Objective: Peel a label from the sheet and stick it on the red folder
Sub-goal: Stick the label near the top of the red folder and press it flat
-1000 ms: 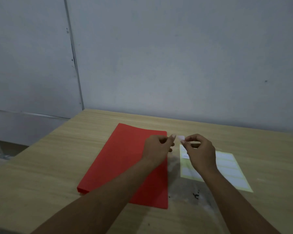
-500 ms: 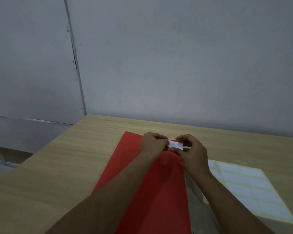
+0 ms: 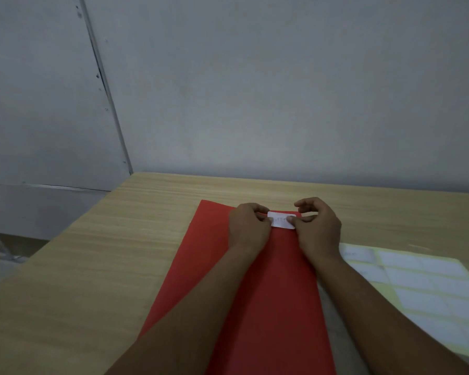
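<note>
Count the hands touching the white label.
2: left hand at the label's left end, right hand at its right end, over the red folder's far edge.

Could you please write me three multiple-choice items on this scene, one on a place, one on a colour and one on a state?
1. Where does the label sheet lie?
A. On the table, to the right of the folder
B. On top of the folder
C. To the left of the folder

2. What colour is the folder?
A. Blue
B. Red
C. Green

3. How is the white label right now?
A. Lying on the sheet
B. Held at the folder's far end by the left hand and right hand
C. Dropped on the floor

Answers:
1 A: the sheet lies on the wood beside the folder's right edge.
2 B: the folder is plainly red.
3 B: fingers of both hands pinch its two ends over the folder.
</note>
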